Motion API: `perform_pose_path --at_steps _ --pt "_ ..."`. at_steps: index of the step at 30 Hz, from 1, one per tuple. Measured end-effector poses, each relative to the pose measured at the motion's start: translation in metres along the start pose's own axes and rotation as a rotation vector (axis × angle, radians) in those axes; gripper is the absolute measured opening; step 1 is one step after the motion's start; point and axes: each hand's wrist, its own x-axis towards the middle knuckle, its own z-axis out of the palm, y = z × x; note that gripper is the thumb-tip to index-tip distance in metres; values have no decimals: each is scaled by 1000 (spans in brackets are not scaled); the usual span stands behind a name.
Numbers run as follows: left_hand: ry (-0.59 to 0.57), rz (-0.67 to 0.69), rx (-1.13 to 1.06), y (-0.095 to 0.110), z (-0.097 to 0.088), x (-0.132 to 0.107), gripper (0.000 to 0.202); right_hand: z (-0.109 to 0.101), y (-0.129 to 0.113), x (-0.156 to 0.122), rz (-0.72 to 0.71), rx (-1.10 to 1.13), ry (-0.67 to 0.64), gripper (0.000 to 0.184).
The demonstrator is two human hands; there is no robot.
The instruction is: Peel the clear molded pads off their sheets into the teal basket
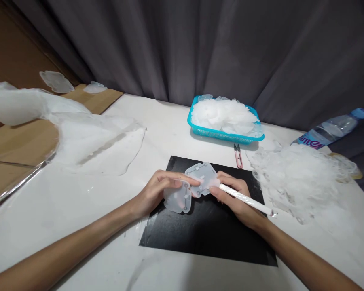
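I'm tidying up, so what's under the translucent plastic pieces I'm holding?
A black rectangular mat lies under the translucent plastic pieces, gripped by the left hand and right hand. The patch of mat directly beneath them and the hands is covered, so anything lying there cannot be seen.

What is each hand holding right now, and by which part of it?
The left hand grips the clear plastic piece by its left edge; the right hand holds a white stick near its front end.

A makeshift piecework station: a white bench (79, 210) against a grey curtain (182, 44), with a black work mat (209, 230), a turquoise basket (200, 128) heaped with plastic parts, trimmed scraps (297, 178), snips (238, 155) and cardboard (15, 141).
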Motion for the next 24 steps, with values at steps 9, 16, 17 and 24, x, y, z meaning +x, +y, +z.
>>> perform_pose_path --at_steps 9,16,17,24 --pt "0 -91 11 1 0 1 32 -1 -1 -2 15 -47 -1 26" --pt "20 -165 -100 0 3 1 29 1 0 0 -83 -116 90 24" --pt "38 -181 -112 0 5 1 28 -5 -5 2 -138 -168 102 23" --pt "53 -214 -185 5 8 3 31 -115 -72 9 -210 -695 277 42"
